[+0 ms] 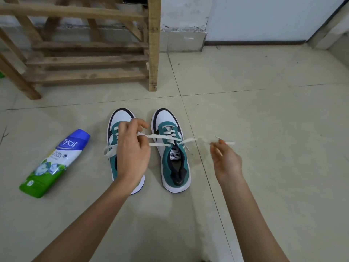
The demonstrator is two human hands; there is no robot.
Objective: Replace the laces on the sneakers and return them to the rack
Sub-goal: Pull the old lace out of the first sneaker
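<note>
Two teal, white and black sneakers stand side by side on the tiled floor, toes pointing away from me. My left hand (132, 148) hovers over the left sneaker (120, 120) and pinches one end of the right sneaker's white lace (160, 137), which is stretched sideways. My right hand (224, 157), to the right of the right sneaker (174, 161), pinches the other end of that lace near its tip. The left sneaker's loose lace (109, 150) hangs off its left side.
A wooden shoe rack (90, 59) with slatted shelves stands at the back left against the wall. A blue, white and green powder bottle (54, 163) lies on the floor left of the sneakers. Bare tiles stretch to the right.
</note>
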